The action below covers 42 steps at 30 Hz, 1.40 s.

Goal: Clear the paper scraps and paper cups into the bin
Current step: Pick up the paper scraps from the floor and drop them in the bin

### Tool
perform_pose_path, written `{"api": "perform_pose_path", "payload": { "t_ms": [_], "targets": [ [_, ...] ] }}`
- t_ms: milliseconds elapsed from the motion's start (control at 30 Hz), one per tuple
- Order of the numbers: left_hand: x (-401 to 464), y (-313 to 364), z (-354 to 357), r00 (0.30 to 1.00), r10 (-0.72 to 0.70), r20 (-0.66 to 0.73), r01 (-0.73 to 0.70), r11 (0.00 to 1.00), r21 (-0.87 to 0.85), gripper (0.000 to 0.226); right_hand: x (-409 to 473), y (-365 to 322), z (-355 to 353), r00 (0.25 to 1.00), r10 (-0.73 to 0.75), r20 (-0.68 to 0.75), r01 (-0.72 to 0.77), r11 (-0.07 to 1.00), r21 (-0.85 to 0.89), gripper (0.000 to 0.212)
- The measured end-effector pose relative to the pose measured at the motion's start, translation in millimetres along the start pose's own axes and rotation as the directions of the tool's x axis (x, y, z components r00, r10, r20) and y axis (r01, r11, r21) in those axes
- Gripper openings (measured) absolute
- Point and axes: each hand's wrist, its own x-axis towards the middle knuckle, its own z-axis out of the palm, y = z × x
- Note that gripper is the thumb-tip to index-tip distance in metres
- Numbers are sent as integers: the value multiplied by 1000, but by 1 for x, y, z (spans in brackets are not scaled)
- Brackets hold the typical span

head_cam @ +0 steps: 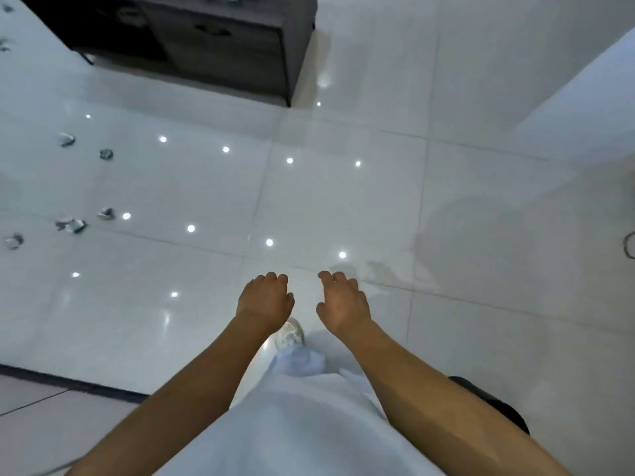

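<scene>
Head view: your left hand (266, 300) and right hand (343, 304) hang side by side over the floor (343, 201), each grip loosely curled, holding and touching nothing. Scraps (72, 225) lie scattered far left on the tiles. No bin in view.

Open glossy floor (343, 201) is stretching ahead of both hands (nothing near them); paper scraps (72, 225) are lying far left, a dark cabinet (220, 46) beyond.

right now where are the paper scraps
In the head view, the paper scraps lie scattered on the floor at far left, away from both hands.
</scene>
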Motion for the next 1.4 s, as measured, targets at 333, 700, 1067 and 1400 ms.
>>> {"api": "perform_pose_path", "payload": {
  "t_ms": [333,700,1067,1400],
  "targets": [
    [-5,-188,-30,939,-345,-6,332,908,-253,37,82,-199,-3,938,-320,134,342,917,-207,52],
    [40,-315,-71,816,-569,107,546,696,-465,38,192,-360,-23,838,-431,335,534,774,-339,52],
    [65,-469,-128,663,-735,142,631,446,-635,35,272,-542,-26,731,-511,452,681,589,-436,49],
    [24,-669,-109,603,-762,236,664,315,-678,37,290,-736,57,701,-506,502,708,576,-408,52]
  ]
}}
